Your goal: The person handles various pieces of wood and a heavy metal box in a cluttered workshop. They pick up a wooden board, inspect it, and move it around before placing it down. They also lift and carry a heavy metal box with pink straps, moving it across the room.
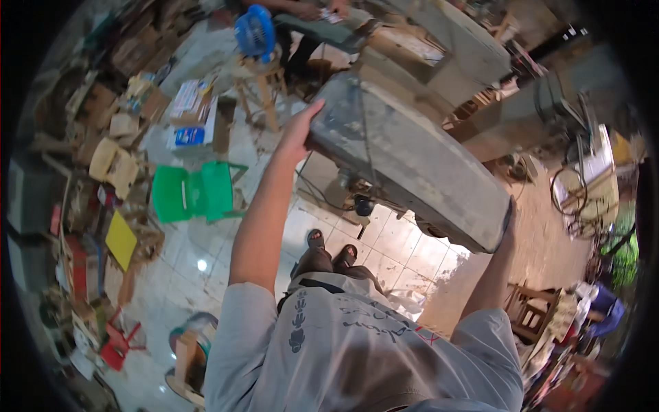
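A long, worn grey slab-like bench top point(419, 151) with deep sides stretches slantwise in front of me, its far left end higher in the picture than its near right end. My left hand point(300, 134) grips its left end, thumb along the upper edge and the other fingers mostly hidden. At the opposite end my right hand point(509, 223) holds the edge, its fingers largely out of sight behind the corner. Beneath the slab a dark, rounded motor-like part point(364, 204) and other machine parts show. Whether the slab is lifted or resting on something I cannot tell.
A green plastic chair point(195, 192) stands to my left on the tiled floor. Beyond it are a blue fan point(255, 33) on a wooden stool point(264, 96) and another person's hands point(336, 8). Wood pieces and clutter line the left; a wooden chair point(532, 309) stands right.
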